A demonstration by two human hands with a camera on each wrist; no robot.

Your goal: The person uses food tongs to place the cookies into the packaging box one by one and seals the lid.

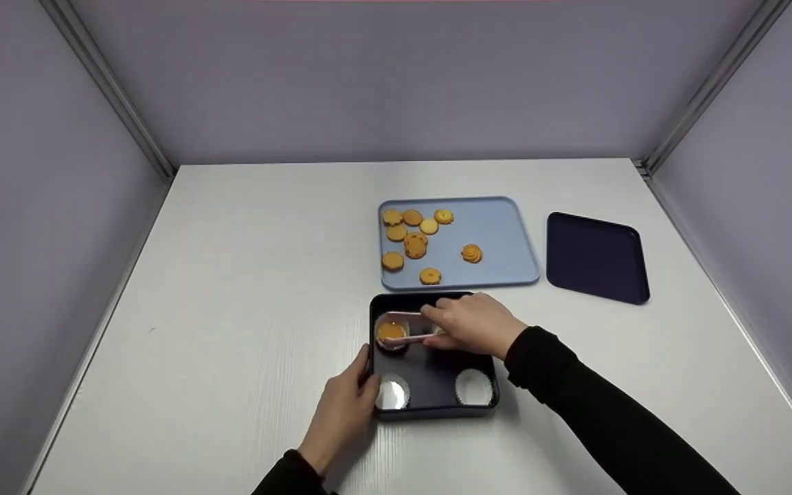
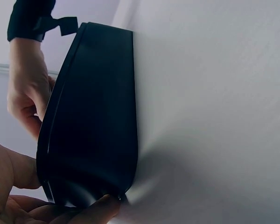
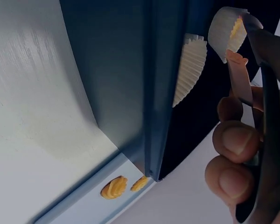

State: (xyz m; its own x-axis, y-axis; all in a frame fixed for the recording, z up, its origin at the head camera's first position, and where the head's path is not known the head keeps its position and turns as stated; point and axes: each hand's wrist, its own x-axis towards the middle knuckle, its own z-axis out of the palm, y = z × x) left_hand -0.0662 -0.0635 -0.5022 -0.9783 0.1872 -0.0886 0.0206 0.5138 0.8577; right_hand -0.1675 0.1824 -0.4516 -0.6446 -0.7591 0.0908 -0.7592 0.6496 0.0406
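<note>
A deep black rectangular box (image 1: 430, 385) stands on the table with white paper baking cups in its corners. My left hand (image 1: 342, 402) grips its left wall, thumb at the rim and fingers against the outside in the left wrist view. My right hand (image 1: 475, 323) holds pink tongs (image 1: 415, 337) over the box. Their tips reach into the far-left paper cup (image 3: 219, 32), around an orange-yellow cookie (image 1: 390, 331). The near-left cup (image 1: 393, 393) and near-right cup (image 1: 474, 388) hold nothing. Another cup at the far right is mostly hidden by my right hand.
Just behind the box lies a light blue tray (image 1: 499, 234) bearing several cookies, mostly on its left half; a swirled cookie (image 1: 471, 253) sits near the middle. A flat dark navy tray (image 1: 595, 258) lies to the right. Grey panels (image 1: 396, 82) enclose the white table (image 1: 245, 275).
</note>
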